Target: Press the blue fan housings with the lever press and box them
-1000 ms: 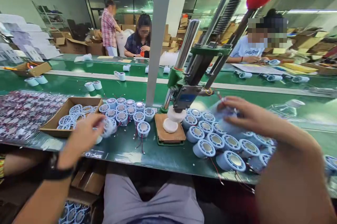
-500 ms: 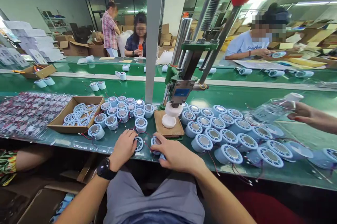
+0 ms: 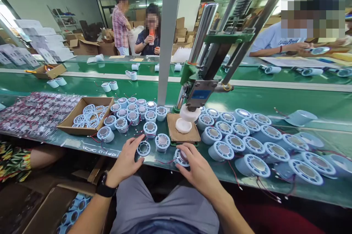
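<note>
My left hand (image 3: 128,157) is at the bench's front edge, thumb and fingers apart beside a light-blue ring-topped part (image 3: 143,148) with a dark centre. My right hand (image 3: 195,162) has its fingers around another light-blue round part (image 3: 182,157) with a metal disc, at the front edge. Between the hands, slightly farther back, stands a blue part with a metal disc (image 3: 162,142). Behind them is the hand press (image 3: 199,94), its white upper pad (image 3: 189,113) raised over a white cup (image 3: 183,125) on a brown board (image 3: 172,133).
Many blue cylinders (image 3: 254,165) with wires stand right of the press, and more (image 3: 105,134) stand left. A cardboard box (image 3: 82,130) holds blue rings, beside wrapped parts (image 3: 35,114). A grey post (image 3: 168,39) rises behind. Several people sit or stand beyond the belt.
The view has shifted. A disc-topped part now stands uncovered between my hands. My left hand has opened away from the ring-topped part. A hand and clear bottle at right have left view.
</note>
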A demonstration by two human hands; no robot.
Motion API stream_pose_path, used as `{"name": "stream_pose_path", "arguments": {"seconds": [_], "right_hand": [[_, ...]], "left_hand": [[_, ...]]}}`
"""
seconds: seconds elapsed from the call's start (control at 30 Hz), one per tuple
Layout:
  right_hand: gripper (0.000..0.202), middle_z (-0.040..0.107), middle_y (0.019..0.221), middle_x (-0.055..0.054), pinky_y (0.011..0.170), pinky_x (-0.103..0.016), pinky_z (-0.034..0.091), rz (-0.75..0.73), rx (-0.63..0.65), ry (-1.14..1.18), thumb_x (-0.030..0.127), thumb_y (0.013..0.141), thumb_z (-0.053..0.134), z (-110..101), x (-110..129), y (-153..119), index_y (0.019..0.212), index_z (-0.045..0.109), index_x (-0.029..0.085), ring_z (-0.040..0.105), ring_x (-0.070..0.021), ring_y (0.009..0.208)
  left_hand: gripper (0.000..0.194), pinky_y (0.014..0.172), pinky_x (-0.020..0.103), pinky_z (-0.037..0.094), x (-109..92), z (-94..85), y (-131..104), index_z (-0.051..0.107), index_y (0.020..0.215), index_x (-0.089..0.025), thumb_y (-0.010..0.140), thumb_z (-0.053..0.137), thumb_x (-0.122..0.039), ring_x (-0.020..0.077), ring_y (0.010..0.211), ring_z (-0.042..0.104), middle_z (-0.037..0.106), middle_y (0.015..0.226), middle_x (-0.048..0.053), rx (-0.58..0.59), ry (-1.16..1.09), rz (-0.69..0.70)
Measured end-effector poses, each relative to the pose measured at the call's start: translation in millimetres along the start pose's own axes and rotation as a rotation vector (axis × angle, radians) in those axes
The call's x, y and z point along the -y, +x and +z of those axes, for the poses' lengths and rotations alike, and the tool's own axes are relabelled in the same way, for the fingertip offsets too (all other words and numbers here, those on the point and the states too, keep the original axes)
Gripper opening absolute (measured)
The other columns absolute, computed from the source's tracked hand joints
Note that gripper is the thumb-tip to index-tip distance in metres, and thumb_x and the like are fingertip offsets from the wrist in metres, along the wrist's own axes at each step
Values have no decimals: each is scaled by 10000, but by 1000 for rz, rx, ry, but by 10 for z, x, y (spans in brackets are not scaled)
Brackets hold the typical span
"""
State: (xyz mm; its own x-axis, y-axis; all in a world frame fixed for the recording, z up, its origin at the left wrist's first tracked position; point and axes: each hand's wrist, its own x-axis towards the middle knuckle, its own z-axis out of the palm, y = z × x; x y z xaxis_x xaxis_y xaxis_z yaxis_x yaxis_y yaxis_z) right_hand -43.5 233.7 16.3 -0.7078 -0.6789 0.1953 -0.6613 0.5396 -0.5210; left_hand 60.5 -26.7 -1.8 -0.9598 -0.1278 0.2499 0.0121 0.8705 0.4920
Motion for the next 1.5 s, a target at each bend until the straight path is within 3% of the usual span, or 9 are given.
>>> {"name": "stream_pose_path", "arguments": {"seconds": [0.1,0.23,0.33,0.5,0.7,0.87,0.97,1.17,1.5], "right_hand": [[355,476,1391,-92,1038,-375,515,-53,-113,105,176,883,464,13,-191,-183,1193,625,241,543,-220,1269],[433,393,1501,-93,1113,-451,449,-76,-214,197,247,927,446,64,-268,-267,1352,531,251,416,-251,1398],[492,458,1448,-112,1084,-470,465,-30,-346,201,376,908,588,171,-233,-218,1370,488,237,449,-266,1351],[462,528,1319,-136,1023,-424,514,120,-534,230,336,853,649,382,-169,-143,1276,533,188,544,-249,1242],[584,622,1270,-109,1045,-359,520,180,-468,404,251,814,674,473,-101,-149,1350,457,178,625,-205,1182],[618,625,1301,-102,1048,-323,525,154,-453,493,193,808,642,506,-37,-134,1388,429,182,627,-186,1207],[664,629,1300,-98,1016,-303,546,150,-474,507,118,767,582,521,-46,-169,1406,413,182,643,-175,1185],[676,631,1295,-105,1016,-316,549,176,-463,520,143,797,588,494,-87,-237,1440,387,182,638,-185,1195],[844,632,1295,-69,1026,-296,544,74,-509,460,124,860,616,481,-85,-218,1563,167,253,640,-155,1185]], "left_hand": [[787,1099,501,410,-16,28,-25,307,1521,-206,821,662,-247,309,1307,442,490,1452,132,-51,25,-16],[736,1033,523,443,-87,118,-34,360,1493,-200,834,674,-293,320,1185,520,587,1316,138,-112,100,-101],[764,1064,519,421,-103,146,-16,310,1520,-221,841,657,-270,319,1254,487,536,1406,134,-94,77,-66],[617,1058,520,449,-37,118,-33,457,1420,-207,856,658,-357,318,1199,577,626,1282,134,-179,-50,-126],[789,1057,443,508,-327,-110,-167,265,1526,-237,872,678,-389,255,1184,638,607,1348,128,-463,-416,-188],[590,1094,469,491,-927,109,31,494,1404,-258,849,688,-315,307,1307,551,531,1455,112,-132,-242,65],[653,1102,472,482,-1135,361,237,416,1473,-242,854,619,-198,289,1324,537,558,1428,106,-34,-201,151],[702,1079,419,502,-1163,501,357,412,1465,-282,813,634,-146,252,1279,580,595,1394,62,8,-277,43],[744,1060,433,503,-1198,712,234,440,1421,-262,742,726,-153,260,1178,642,663,1286,74,-134,-509,-252]]}}
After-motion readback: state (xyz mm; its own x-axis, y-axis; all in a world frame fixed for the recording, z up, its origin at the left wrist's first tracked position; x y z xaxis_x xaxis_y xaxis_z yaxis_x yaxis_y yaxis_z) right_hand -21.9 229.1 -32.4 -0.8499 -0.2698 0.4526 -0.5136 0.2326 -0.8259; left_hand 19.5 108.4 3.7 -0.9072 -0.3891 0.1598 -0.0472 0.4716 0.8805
